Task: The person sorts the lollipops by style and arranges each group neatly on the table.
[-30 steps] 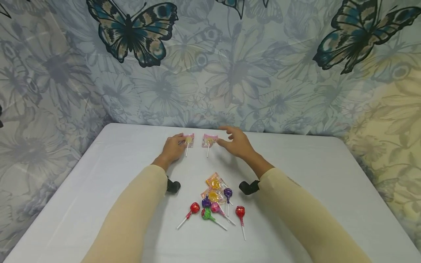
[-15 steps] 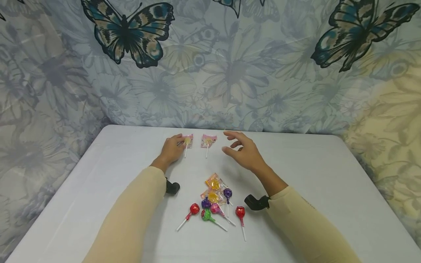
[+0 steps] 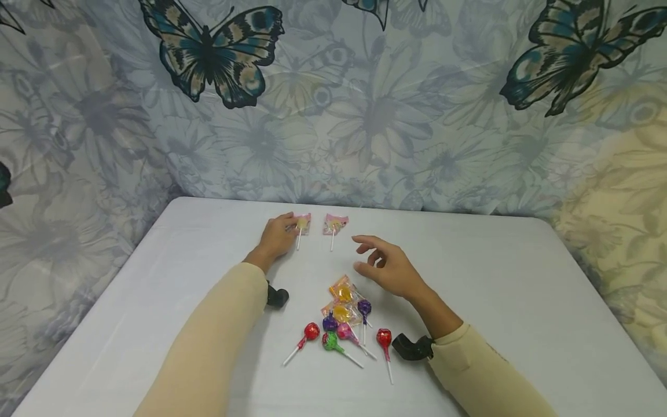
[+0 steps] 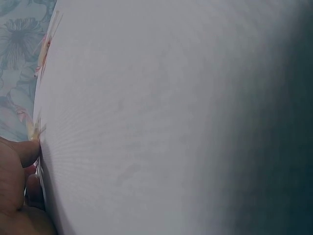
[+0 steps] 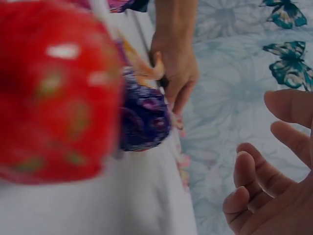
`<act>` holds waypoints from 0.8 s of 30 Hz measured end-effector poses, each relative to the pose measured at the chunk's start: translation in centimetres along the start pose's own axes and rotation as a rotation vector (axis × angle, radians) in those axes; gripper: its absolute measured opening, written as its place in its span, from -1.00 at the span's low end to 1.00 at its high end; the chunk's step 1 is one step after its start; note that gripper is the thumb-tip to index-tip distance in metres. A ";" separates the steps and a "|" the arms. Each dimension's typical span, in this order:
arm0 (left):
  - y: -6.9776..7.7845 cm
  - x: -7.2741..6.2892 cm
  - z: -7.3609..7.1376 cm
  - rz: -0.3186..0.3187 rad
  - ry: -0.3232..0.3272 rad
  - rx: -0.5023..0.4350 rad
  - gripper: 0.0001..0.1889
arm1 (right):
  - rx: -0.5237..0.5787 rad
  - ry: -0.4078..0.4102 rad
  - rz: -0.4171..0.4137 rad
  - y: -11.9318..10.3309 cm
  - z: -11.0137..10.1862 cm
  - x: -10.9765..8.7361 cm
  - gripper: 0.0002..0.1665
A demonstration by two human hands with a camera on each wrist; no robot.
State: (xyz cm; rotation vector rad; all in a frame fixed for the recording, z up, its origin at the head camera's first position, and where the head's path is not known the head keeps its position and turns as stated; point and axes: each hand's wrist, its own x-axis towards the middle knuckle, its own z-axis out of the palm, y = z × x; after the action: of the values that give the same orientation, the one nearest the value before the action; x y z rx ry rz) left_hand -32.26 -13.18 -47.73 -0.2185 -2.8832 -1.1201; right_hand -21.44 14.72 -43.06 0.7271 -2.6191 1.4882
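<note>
At the table's far edge, my left hand (image 3: 276, 236) pinches the edge of a yellow lollipop (image 3: 302, 225) in a clear-and-pink wrapper; the fingertips are partly hidden. A second flat-wrapped lollipop (image 3: 333, 225) lies just to its right, apart from both hands. My right hand (image 3: 388, 269) hovers with loosely bent fingers and nothing in them, right of the yellow wrapped lollipops (image 3: 344, 293). Near its wrist, a red lollipop (image 3: 384, 337) lies on the table and looms large in the right wrist view, beside a purple lollipop (image 5: 146, 117).
Nearer the front lie a green lollipop (image 3: 329, 340), a pink one (image 3: 344, 330), another purple one (image 3: 330, 322) and a red one (image 3: 311, 331). They rest on a white table (image 3: 521, 278). A butterfly-patterned cloth (image 3: 375, 116) hangs behind it.
My right hand has left the second flat-wrapped lollipop and come back toward me, down and slightly right. The left hand stays at its lollipop. The sweets lie as before.
</note>
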 end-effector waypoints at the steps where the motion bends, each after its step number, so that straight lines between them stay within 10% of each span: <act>1: 0.1 0.0 0.0 -0.001 0.003 0.005 -0.60 | 0.003 -0.016 -0.003 0.3 0.2 0.0 -0.43; 24: 0.4 -0.1 0.1 -0.032 -0.009 -0.003 -0.61 | -0.086 -0.266 0.051 2.4 2.2 -1.3 -0.60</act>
State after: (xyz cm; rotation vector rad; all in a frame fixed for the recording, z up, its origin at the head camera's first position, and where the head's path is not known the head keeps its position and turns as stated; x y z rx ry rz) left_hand -32.13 -12.84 -47.52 -0.1790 -2.9034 -1.1309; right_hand -20.90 14.43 -46.44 0.9136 -2.8934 1.3659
